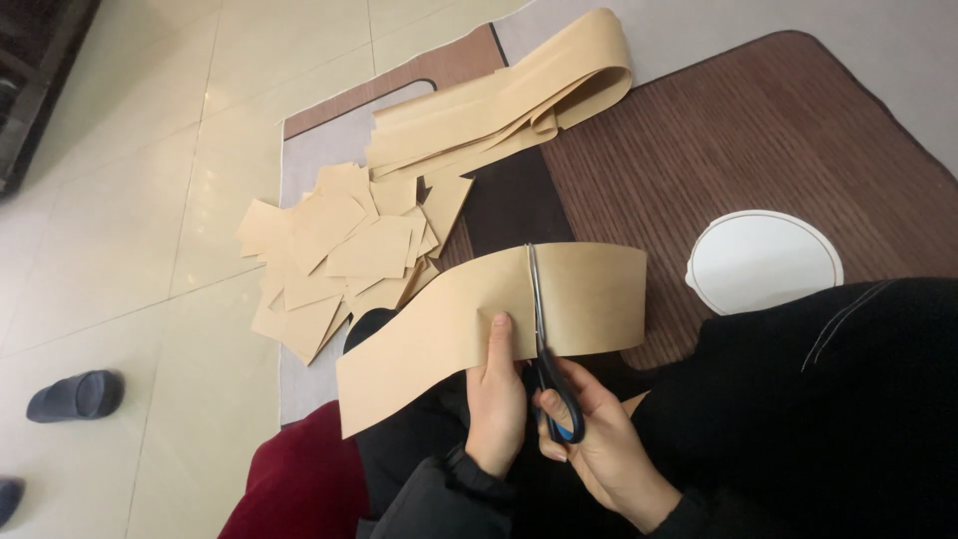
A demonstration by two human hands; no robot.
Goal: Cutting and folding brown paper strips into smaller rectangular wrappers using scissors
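Your left hand [496,394] pinches the tan paper strip [469,319] at its near edge, thumb on top, grip closed on the sheet just left of the cut line. Your right hand [594,439] holds the black-handled scissors [544,349], fingers through the loops, grip closed around the handles.

The strip lies across the lower middle of the frame, its long axis running left to right, sagging down toward lower left. The scissor blades run nearly straight up the frame, at right angles to that axis, and reach almost to the strip's far edge. The section right of the blades sits free of either hand; the left hand is the nearer one to the longer part.

Upper left of centre: a heap of cut tan pieces [339,255] on the floor. Above it, a long folded band of the same paper [519,95] stretches toward the top middle. A round white lid [763,262] rests on the brown mat [758,130] at right. A dark slipper [75,395] sits on the tiles at far left.
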